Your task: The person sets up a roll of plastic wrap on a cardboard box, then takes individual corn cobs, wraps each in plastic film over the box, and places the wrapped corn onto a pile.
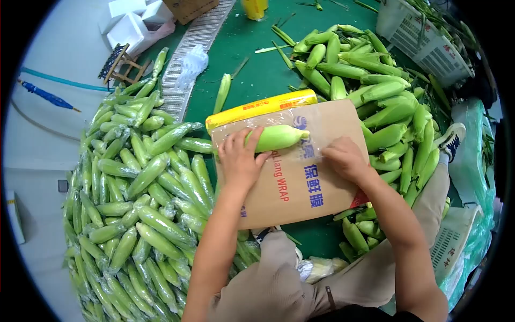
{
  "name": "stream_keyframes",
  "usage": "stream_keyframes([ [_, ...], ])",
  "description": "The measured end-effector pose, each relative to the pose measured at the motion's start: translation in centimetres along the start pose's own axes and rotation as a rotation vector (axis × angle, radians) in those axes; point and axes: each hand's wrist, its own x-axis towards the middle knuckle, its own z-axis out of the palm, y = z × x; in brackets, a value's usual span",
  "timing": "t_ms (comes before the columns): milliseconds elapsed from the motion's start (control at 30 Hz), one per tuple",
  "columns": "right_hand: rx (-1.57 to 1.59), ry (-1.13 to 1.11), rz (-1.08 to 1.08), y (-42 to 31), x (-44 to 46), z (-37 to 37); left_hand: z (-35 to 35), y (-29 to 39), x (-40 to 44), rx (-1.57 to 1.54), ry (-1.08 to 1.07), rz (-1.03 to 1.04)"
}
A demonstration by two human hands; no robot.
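A green ear of corn in its husk [279,138] lies crosswise on a printed cardboard box [257,198] in front of me. My left hand [240,156] is wrapped round the left end of the corn, thumb along its lower side. To the right of the corn's tip, my right hand [346,158] is closed, its fingertips pinched at the edge of clear cling film [321,121]. That film is spread over the box top around the corn tip. Along the box's far edge rests a yellow roll of cling film [263,109].
Film-wrapped corn [155,231] is heaped on the left. Unwrapped corn [386,107] is piled to the right. Beyond are a white crate [424,45], a small wooden stool [126,64], a metal floor grate [182,70] and foam boxes [129,29]. Another crate [453,241] stands at right.
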Motion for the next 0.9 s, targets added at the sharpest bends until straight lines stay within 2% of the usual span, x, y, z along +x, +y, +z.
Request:
stream_keyframes([
  [100,0.276,0.437,0.373,-3.3,0.8,1.5,-0.3,0.4,-0.4,-0.042,-0.005,0.024],
  [133,0.295,0.471,0.47,-4.3,2.0,1.8,-0.2,0.7,-0.5,-0.059,-0.015,0.001],
  [333,-0.162,-0.061,0.223,-4.7,9.5,4.4,-0.1,0.6,0.4,-0.073,-0.071,-0.002],
  [433,-0.239,-0.258,0.21,-3.9,11.0,4.9,-1.5,-2.3,-1.0,-0.516,-0.066,0.072],
  [467,-0.245,-0.226,0.203,-3.5,11.2,5.0,-1.8,-3.8,-3.1,-0.642,-0.005,0.029],
  [500,-0.204,-0.206,0.215,-3.0,11.7,5.0,-2.2,-5.1,-5.2,-0.388,0.067,0.027],
  [567,-0.112,-0.187,0.308,-3.2,11.2,4.9,-2.7,-6.1,-8.2,-0.227,-0.144,-0.287],
  [600,-0.109,-0.184,0.336,-3.4,11.2,4.4,-1.4,-6.9,-9.7,-0.43,-0.114,-0.457],
  [700,-0.152,-0.255,0.315,-3.9,11.0,3.4,-1.8,-5.9,-8.7,-0.585,-0.172,-0.677],
  [733,-0.159,-0.275,0.316,-4.6,11.2,3.1,-1.7,-5.6,-8.1,-0.369,0.021,-0.56],
  [833,-0.212,-0.322,0.32,-5.4,10.8,2.7,-1.5,-6.0,-7.3,-0.127,0.113,-0.31],
  [867,-0.234,-0.357,0.306,-5.8,10.8,2.1,-1.8,-6.0,-7.6,-0.149,0.242,-0.234],
  [900,-0.19,-0.414,0.287,-5.9,10.4,1.6,-1.9,-5.3,-8.2,-0.275,0.344,-0.275],
])
